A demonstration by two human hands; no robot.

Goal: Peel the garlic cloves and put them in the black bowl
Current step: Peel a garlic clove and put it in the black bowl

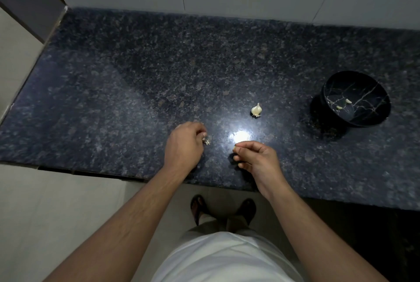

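The right hand [254,156] pinches a small pale clove [234,146] between thumb and forefinger, the other fingers curled loosely under; only a sliver of the clove shows, so whether it is fully bare cannot be told. The left hand [185,143], at about 9 o'clock from the right and well apart from it, has its fingertips bunched down at a scrap of papery skin [207,141] that sits on the counter [113,91]. Whether the fingers grip that scrap or have just let go is not clear.

The garlic head [256,109] stands at roughly 12 o'clock from the right hand, near but untouched. The bowl [372,120] lies well off at 2 o'clock, tipped on its base so its mouth faces the person, with two peeled cloves [343,104] already inside.

The step in hand looks like finishing this clove and carrying it over. Done well: roll it in the fingertips to check that no skin clings, keep a light pinch since a bare clove is slick, and travel low toward 2 o'clock. Place it into the deep part of the bowl, not near the rim; with the mouth tilted this way, a tossed clove may roll back out. Leave the skins in one heap at the left, clear of the garlic head.
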